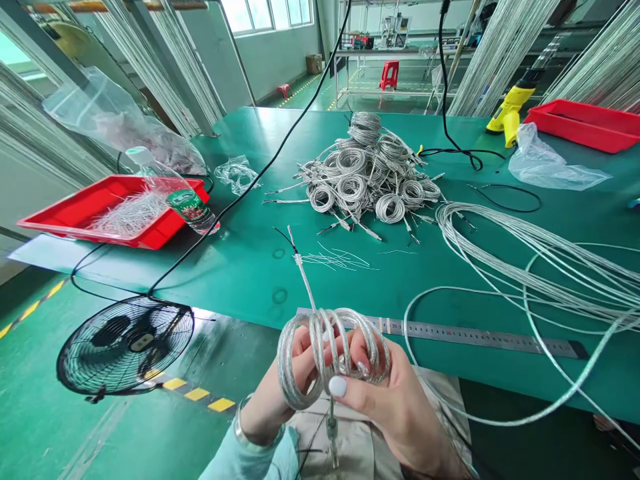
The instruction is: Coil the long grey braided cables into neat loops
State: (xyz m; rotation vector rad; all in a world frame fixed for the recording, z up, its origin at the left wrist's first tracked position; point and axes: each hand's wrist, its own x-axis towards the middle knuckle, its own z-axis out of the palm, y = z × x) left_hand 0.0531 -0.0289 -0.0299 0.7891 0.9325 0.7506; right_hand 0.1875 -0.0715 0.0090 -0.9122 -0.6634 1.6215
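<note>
Head view | silvery cable coil [320,353] up in both hands, above the lap [363,447], by the table's [245,267] near edge | left hand [306,365]: fingers curled through the loops, gripping | right hand [395,397]: thumb across the lower front, bent fingers pinching turns

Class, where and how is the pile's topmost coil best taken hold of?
Probably by opposite sides of its outer rim, fingers coming from above: the topmost coil has a rounded side standing up out of the pile, and nothing visible rests on it.
</note>
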